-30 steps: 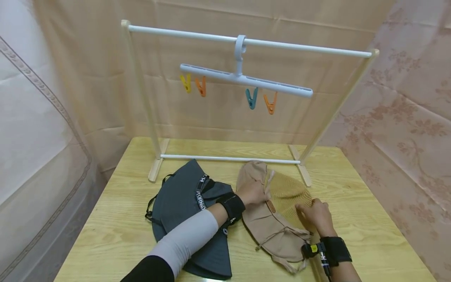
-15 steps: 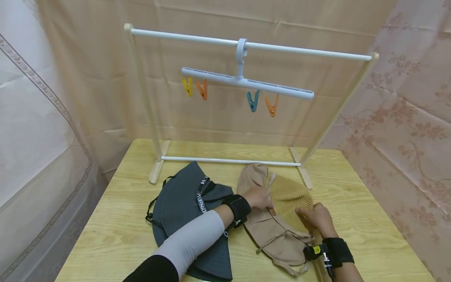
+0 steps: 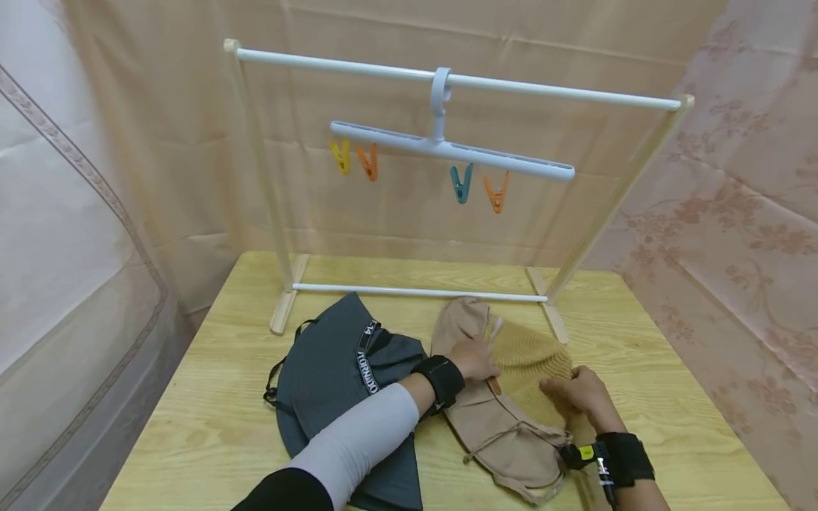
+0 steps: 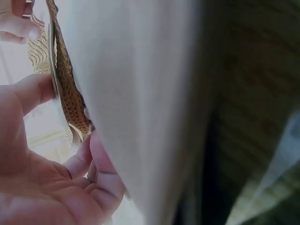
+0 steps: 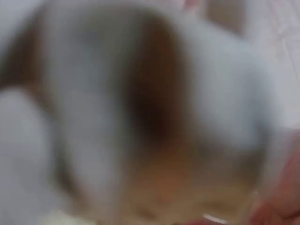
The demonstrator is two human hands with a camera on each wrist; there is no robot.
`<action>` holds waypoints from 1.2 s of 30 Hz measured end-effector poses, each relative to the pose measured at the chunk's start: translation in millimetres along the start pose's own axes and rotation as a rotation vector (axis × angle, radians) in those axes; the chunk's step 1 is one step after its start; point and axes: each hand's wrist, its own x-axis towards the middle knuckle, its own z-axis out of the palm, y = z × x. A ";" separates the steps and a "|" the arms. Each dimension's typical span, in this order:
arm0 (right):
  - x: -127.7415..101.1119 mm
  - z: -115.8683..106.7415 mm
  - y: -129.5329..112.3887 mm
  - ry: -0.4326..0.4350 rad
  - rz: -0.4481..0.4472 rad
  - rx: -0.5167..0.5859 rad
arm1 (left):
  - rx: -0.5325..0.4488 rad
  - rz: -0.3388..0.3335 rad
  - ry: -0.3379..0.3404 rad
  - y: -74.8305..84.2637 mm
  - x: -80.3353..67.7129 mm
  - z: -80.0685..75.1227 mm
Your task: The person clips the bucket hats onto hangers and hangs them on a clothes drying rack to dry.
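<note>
Lower middle of the head view, the tan hat [image 3: 505, 419] lies on the table [image 3: 211, 419], just right of the grey hat [image 3: 332, 383] and in front of the rack [image 3: 447, 78]; its mesh crown [image 3: 527, 355] faces the rack, and the brim with its cord [image 3: 505, 436] trails toward the bottom edge.

The left hand [image 3: 473, 358] has its fingers curled round the fabric edge at the crown; the left wrist view backs that up, thumb on one side of the mesh and fingers tucked behind the cloth. The right hand [image 3: 578, 392] sits on the mesh at lower right with fingers bent, looks like a grip on the crown, though the fingertips are under the hand so I wouldn't swear to it.

If this is a lift toward the clips [image 3: 476, 186], I'd say pinch a single layer near the rim, not a bunch; keep both hands level so the crown doesn't fold; mind the cord so it doesn't snag on the rack's lower bar.

Hard to read: right wrist view is pure blur; the brim's near end and the grey hat run off the bottom.
</note>
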 end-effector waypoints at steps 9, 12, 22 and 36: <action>3.4 -7.5 6.2 -0.011 0.017 0.114 | 0.114 0.037 -0.060 -3.2 6.1 -2.2; 6.2 -7.1 7.6 -0.018 0.015 0.112 | 0.134 0.036 -0.077 -4.7 7.3 -3.8; 10.2 -1.0 12.5 -0.002 0.047 0.099 | 0.118 0.020 -0.082 -5.7 7.9 -3.5; 9.4 -7.7 10.3 0.098 -0.051 0.128 | 0.073 -0.024 -0.096 -2.0 6.6 -4.7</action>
